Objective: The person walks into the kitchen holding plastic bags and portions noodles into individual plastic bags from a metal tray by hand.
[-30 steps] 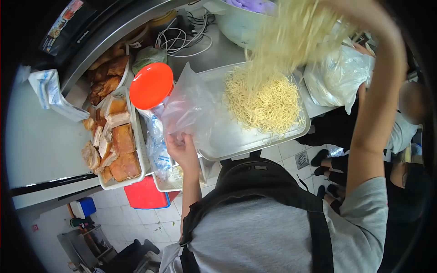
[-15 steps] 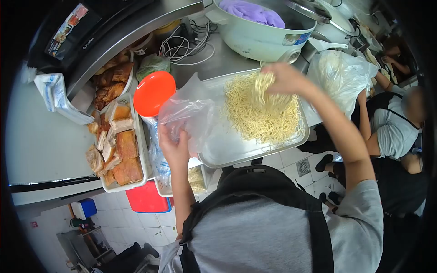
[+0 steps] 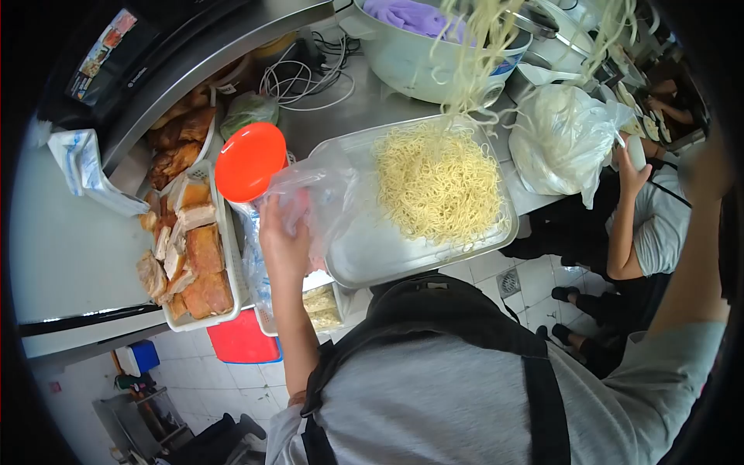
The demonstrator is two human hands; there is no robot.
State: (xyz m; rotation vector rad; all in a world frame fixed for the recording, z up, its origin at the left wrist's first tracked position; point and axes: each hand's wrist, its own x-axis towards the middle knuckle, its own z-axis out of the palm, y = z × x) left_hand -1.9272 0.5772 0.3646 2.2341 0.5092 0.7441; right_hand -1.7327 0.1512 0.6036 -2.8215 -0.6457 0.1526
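My left hand (image 3: pixel 284 240) is closed on the edge of a clear plastic bag (image 3: pixel 329 198), which lies partly over the left side of a metal tray (image 3: pixel 360 260). A loose pile of thin yellow noodles (image 3: pixel 438 186) covers the tray's right half. Long strands of lifted noodles (image 3: pixel 477 58) dangle from the top of the view above the pile. My right arm is raised along the right edge, and its hand is out of sight.
Roast meat pieces (image 3: pixel 203 260) fill a white basket (image 3: pixel 238 271) at left, beside a red-orange lid (image 3: pixel 249 161). Behind the tray stands a pale green pot (image 3: pixel 395 66). A stuffed plastic bag (image 3: pixel 554 143) sits at right, near a co-worker's hand (image 3: pixel 634 174).
My right arm has swung up and to the right, and its hand has left the view. Noodle strands now hang high over the tray. My left hand still grips the bag.
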